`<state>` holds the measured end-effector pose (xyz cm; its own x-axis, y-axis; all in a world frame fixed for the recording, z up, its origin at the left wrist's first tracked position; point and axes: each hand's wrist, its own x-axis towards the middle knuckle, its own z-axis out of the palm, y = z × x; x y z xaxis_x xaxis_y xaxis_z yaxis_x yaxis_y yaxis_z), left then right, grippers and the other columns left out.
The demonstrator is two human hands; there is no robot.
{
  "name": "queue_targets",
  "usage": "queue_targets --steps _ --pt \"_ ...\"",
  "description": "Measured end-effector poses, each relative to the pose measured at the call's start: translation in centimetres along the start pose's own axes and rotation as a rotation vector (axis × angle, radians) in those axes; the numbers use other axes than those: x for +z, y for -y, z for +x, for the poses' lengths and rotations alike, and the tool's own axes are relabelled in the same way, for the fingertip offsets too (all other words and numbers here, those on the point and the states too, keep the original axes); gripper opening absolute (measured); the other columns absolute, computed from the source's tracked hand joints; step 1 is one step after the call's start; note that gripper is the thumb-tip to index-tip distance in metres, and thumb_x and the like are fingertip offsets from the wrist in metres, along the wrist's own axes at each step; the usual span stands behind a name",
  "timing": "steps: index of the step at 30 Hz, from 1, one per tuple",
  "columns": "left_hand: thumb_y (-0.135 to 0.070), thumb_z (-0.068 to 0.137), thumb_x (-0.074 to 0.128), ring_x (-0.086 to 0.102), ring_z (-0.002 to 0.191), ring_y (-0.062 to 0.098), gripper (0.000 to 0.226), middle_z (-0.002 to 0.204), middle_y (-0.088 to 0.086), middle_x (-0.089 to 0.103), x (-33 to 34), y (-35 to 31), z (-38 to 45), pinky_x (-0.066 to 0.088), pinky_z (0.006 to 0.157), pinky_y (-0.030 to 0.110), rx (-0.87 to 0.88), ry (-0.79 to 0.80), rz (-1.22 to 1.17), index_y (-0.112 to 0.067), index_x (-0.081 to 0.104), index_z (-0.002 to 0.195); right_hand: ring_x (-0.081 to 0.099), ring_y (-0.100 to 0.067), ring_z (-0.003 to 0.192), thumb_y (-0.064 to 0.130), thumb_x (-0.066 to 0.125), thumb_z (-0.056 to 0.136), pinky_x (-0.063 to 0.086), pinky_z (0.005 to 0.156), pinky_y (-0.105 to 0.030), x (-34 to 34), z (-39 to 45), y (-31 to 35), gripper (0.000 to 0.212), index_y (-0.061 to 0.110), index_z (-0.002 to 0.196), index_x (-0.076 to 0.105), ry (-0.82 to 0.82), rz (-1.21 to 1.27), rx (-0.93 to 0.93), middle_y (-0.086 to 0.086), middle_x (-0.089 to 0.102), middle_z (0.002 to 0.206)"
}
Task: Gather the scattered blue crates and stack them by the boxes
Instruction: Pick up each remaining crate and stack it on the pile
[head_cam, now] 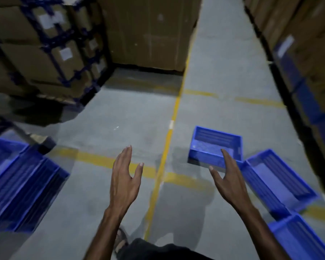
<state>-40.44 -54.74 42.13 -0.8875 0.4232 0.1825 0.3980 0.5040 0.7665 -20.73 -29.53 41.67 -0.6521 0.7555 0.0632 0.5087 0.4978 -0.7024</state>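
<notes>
Both arms were out in front of me over the grey concrete floor (109, 117); my left hand (124, 182) hung open, fingers straight and close together, thumb apart, holding nothing; my right hand (225, 178) was open too, fingers spread and slightly curled, palm turned inward, gripping nothing.

Just beyond my right fingertips sat a small blue slotted plastic crate (215, 145), upright on the floor, mouth up; my right index finger overlapped its near wall in the view, contact could not be told. To the right of that hand lay a second blue plastic crate (279, 178), longer, set at an angle, its near corner touching or almost touching the first; nearer to me on the same side, a third blue crate (300, 239), cut by the frame edge.

Well left of my left hand stood a nested stack of blue plastic crates (24, 182), blurred, rims layered one inside another.

Between my hands ran a yellow painted floor line (164, 152), crossed by another under my left fingers.

Far ahead of the left fingers: stacked brown cardboard boxes (45, 51) with white labels and dark blue strapping; a tall plain cardboard carton (148, 32) beside them; more cardboard boxes (308, 34) along the right.

Below my wrists, a sandalled foot (121, 241) showed on the floor.
</notes>
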Motion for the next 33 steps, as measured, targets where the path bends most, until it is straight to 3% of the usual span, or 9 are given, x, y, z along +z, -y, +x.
queue_targets --steps 6,13,20,24,33 --pt "-0.034 0.101 0.061 0.028 0.152 0.013 0.063 0.163 -0.005 0.037 7.2 -7.1 0.4 0.029 0.123 0.044 0.159 0.154 0.001 -0.024 0.036 0.158 0.028 -0.017 0.151 0.036 0.065 0.098 0.028 0.117 -0.035 -7.6 -2.4 -6.9 0.075 0.025 0.161 0.027 -0.155 0.016 0.196 0.003 0.031 0.165" --pt "-0.041 0.101 0.059 0.028 0.151 0.011 0.064 0.162 -0.008 0.037 13.8 -12.4 2.2 0.028 0.123 0.037 0.316 0.318 0.044 -0.025 0.035 0.159 0.03 -0.018 0.151 0.038 0.064 0.097 0.032 0.119 -0.044 -11.8 -3.7 -11.5 0.075 0.031 0.161 0.024 -0.293 0.113 0.383 0.005 0.031 0.165" --pt "-0.039 0.101 0.061 0.032 0.15 0.013 0.064 0.162 -0.008 0.039 22.1 -14.7 4.1 0.032 0.122 0.042 0.342 0.405 0.001 -0.024 0.037 0.158 0.033 -0.023 0.15 0.04 0.062 0.098 0.035 0.117 -0.049 -14.0 -1.3 -16.2 0.074 0.033 0.16 0.024 -0.29 0.079 0.499 0.004 0.031 0.166" --pt "-0.037 0.1 0.063 0.031 0.15 0.009 0.065 0.161 -0.008 0.039 26.2 -15.5 6.4 0.031 0.122 0.036 0.293 0.432 0.002 -0.023 0.037 0.158 0.033 -0.02 0.15 0.041 0.061 0.098 0.037 0.117 -0.05 -15.4 2.4 -18.3 0.072 0.035 0.159 0.026 -0.249 0.067 0.506 0.008 0.031 0.165" --pt "-0.048 0.097 0.053 0.033 0.149 0.014 0.069 0.16 -0.004 0.041 33.1 -16.2 12.8 0.027 0.12 0.029 0.221 0.453 0.019 -0.019 0.039 0.157 0.031 -0.018 0.149 0.031 0.065 0.099 0.029 0.116 -0.036 -16.3 11.6 -22.3 0.071 0.025 0.16 0.029 -0.166 0.028 0.498 0.003 0.034 0.163"
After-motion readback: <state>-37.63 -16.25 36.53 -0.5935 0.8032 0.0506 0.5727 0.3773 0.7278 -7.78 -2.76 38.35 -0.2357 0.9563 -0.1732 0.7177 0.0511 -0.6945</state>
